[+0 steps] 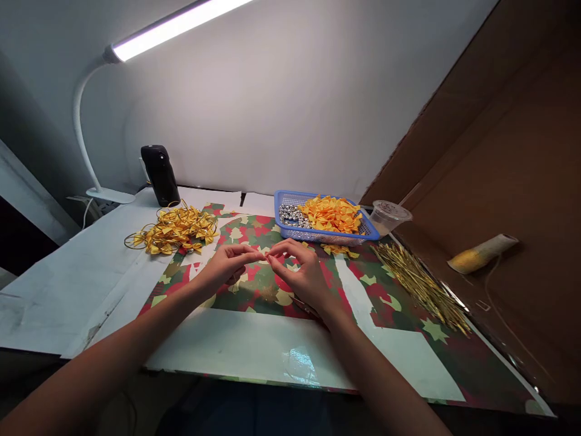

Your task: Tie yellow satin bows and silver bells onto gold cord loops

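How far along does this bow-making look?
Done, it seems: a pile of yellow bows on gold loops at the left. In hand: the left hand and right hand meet fingertip to fingertip over the patterned mat, pinching something too small to make out. Left: plenty, probably, since the blue basket holds many loose bows and silver beads, and a heap of gold strands lies to the right.

The left hand (227, 264) and right hand (303, 275) are bare and slender (so are both forearms (136, 339))
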Available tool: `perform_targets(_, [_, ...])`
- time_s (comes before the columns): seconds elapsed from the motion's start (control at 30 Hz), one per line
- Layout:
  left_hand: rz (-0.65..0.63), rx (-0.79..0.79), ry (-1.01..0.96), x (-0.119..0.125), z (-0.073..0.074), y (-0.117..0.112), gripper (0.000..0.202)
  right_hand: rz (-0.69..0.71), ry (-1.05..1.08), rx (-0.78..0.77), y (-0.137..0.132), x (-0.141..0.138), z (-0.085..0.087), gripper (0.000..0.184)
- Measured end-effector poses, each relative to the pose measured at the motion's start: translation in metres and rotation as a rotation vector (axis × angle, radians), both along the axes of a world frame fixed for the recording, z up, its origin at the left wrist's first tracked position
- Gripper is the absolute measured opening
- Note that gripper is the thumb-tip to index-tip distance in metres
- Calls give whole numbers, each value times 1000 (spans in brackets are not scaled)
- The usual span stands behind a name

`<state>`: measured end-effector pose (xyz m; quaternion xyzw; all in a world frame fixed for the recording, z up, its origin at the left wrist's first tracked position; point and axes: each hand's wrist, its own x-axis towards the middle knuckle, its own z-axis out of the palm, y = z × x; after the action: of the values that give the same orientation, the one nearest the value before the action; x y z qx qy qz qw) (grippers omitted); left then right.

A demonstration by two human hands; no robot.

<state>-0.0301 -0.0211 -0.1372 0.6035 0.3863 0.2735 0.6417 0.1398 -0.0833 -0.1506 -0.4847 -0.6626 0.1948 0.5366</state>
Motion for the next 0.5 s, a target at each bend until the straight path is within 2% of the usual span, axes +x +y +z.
perform_targets(0.5, [79,-78,-64,1,10,-1,28,-29,25,-38,-3,0,6,6])
